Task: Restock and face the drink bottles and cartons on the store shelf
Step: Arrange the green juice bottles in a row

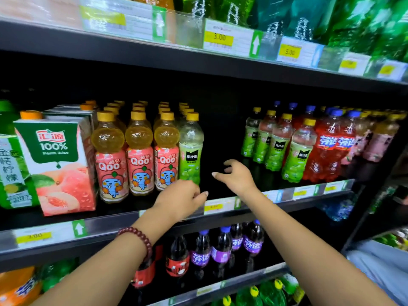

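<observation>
On the middle shelf (110, 219) stand rows of pink-labelled Qoo bottles (138, 151) and one green-labelled grape drink bottle (190, 149) at their right. My left hand (180, 200) hovers just below and in front of that green bottle, fingers loosely curled, holding nothing. My right hand (237, 176) reaches into the dark gap to the right of it, fingers relaxed and parted, empty. Further right stand more green grape bottles (295, 155) and red soda bottles (329, 149). A peach juice carton (56, 166) stands at the left.
A green lime drink carton (10, 171) sits at the far left edge. The upper shelf holds green bottles (331, 21) behind price tags (218, 38). The lower shelf holds purple soda bottles (220, 248) and dark bottles with red labels (177, 257).
</observation>
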Action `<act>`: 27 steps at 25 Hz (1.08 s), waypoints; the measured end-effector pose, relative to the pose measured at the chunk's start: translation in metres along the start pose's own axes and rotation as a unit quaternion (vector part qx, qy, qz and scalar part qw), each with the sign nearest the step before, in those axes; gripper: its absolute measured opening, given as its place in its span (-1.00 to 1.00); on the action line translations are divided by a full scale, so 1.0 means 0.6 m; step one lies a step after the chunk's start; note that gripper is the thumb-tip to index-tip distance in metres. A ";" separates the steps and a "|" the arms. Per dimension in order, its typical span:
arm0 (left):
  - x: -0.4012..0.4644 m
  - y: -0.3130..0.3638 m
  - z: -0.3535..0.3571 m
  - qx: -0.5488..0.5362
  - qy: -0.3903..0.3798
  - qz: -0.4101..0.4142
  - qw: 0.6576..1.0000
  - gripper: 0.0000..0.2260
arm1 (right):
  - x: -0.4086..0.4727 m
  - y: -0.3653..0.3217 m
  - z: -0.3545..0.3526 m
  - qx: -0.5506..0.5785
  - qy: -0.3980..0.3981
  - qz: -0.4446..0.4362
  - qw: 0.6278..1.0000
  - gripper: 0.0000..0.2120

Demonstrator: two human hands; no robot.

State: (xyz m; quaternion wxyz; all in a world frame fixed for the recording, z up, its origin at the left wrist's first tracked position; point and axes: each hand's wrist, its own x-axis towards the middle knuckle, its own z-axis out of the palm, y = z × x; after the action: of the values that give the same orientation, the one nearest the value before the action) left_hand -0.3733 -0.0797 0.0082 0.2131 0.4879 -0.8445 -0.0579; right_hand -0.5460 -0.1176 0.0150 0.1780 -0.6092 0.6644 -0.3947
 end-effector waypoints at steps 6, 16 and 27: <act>0.071 0.113 0.045 0.034 0.001 0.051 0.998 -0.64 | -0.018 0.089 -0.124 0.007 0.029 0.003 1.000 -0.54; 0.165 0.151 0.136 0.092 -0.080 0.095 0.988 -0.60 | 0.088 0.232 -0.231 -0.125 0.158 0.098 0.974 -0.44; 0.171 0.144 0.144 0.044 -0.077 0.072 0.993 -0.55 | 0.145 0.254 -0.217 -0.065 0.196 0.178 0.962 -0.54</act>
State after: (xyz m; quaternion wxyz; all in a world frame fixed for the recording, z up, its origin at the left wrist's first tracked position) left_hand -0.5229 -0.1316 -0.0124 0.1295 0.4284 -0.8932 -0.0425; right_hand -0.7582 -0.1686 0.0049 0.0716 -0.4016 0.8085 -0.4241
